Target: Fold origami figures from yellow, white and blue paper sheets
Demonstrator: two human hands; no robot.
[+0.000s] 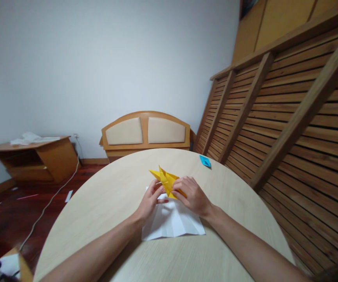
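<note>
A yellow folded paper figure (166, 181) with pointed tips is held up between both hands over the table. My left hand (152, 197) is at its left side, fingers curled against the lower left edge. My right hand (191, 194) pinches the figure's right part between thumb and fingers, hiding some of it. Beneath the hands lies a creased white sheet of paper (173, 225), partly covered by them. Farther back, near the table's far right edge, rests a small blue folded paper piece (205, 161).
The round pale wooden table (98, 219) fills the foreground. Behind it stands a padded wooden headboard (145, 114). A slatted wooden frame (274, 113) leans close on the right. At left are a low wooden desk (54, 156) and a white cable (44, 209) across the floor.
</note>
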